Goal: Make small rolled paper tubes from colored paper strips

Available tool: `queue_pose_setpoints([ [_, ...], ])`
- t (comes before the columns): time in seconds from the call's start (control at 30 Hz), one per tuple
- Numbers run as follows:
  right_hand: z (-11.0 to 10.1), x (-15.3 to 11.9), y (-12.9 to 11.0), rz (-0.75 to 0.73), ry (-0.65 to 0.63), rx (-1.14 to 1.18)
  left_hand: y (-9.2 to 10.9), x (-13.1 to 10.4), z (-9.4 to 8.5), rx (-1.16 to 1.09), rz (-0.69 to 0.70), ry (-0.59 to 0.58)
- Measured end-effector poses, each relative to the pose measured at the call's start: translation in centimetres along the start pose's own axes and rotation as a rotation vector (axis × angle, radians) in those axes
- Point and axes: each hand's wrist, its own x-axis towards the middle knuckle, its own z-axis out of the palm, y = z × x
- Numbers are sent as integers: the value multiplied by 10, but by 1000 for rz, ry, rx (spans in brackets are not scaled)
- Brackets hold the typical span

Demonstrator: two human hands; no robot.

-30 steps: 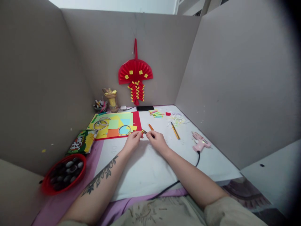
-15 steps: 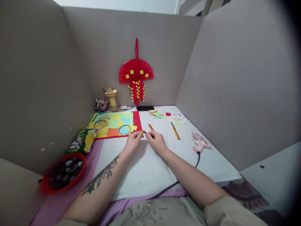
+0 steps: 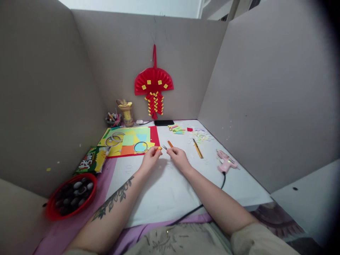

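Observation:
Over the middle of the table, my left hand (image 3: 151, 158) is closed, pinching a small orange paper roll (image 3: 159, 148) with a yellow end between thumb and fingertips. Facing it, my right hand (image 3: 178, 157) is wrapped round what look like small scissors (image 3: 165, 147). Their two thin points are spread and aim at the roll, with a small gap between. The fingers cover the handle. Just beyond the right hand lies an orange strip (image 3: 170, 143).
Coloured paper sheets (image 3: 129, 140) with rings lie left. Several paper rolls (image 3: 176, 129), paper scraps (image 3: 202, 136), a yellow cutter knife (image 3: 198, 148) and a corded pink glue gun (image 3: 227, 162) are right. A red bowl (image 3: 91, 198) and snack bag (image 3: 92, 159) sit near left. Grey panels surround the table.
The scissor points have drawn back to the right, away from the roll, and now stand apart. My right hand has shifted slightly right; the left still pinches the roll, whose yellow end shows more.

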Motion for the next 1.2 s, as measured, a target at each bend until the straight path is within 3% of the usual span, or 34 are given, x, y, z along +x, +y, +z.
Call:
queue_pose_setpoints([
  [0.27, 0, -3, -5, -13, -46, -6, 12, -3, -1, 131, 55, -38],
  [0.73, -3, -2, -4, -34, -77, -17, 14, -2, -6, 206, 33, -66],
  [1.2, -7, -3, -13, 11, -116, 42, 7, -2, -5, 75, 9, -119],
])
